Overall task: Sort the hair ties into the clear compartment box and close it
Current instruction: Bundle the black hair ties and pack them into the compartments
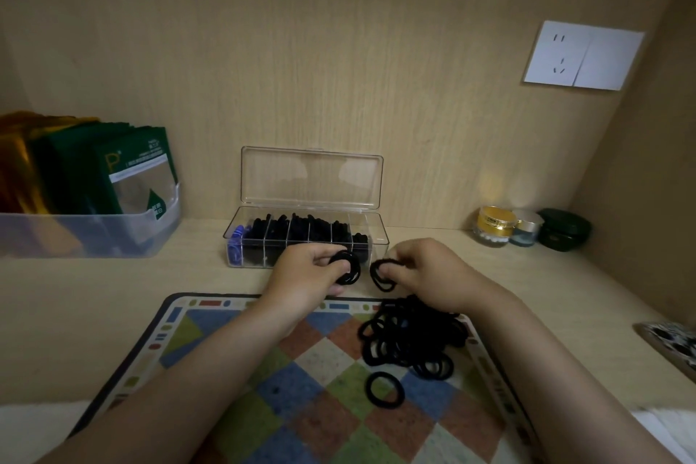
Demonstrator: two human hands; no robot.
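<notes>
The table (113, 294) carries everything, and the clear compartment box (379, 249) stands toward its back, its long axis running left to right across the person, its lid (312, 179) standing open behind it. In front of the box lies a patterned mat (263, 388). The box's left-end compartment holds blue ties, the ones beside it are packed with black, and the right-end compartment looks the least filled, though the clear walls make that hard to judge.

The loose pile of black hair ties (410, 335) sits on the mat, in front of the box's right end. Both hands hover just in front of the box's right half. The left hand (305, 275) has its fingers curled round a small bundle of black ties (348, 267). The right hand (429, 271) pinches a second small bundle (382, 275). The two bundles are close together but apart.

The open compartments lie straight ahead of the hands and slightly up; the left hand is nearer the box's middle, the right nearer its right end. A single tie (385, 390) lies alone on the mat, farthest from the box.
</notes>
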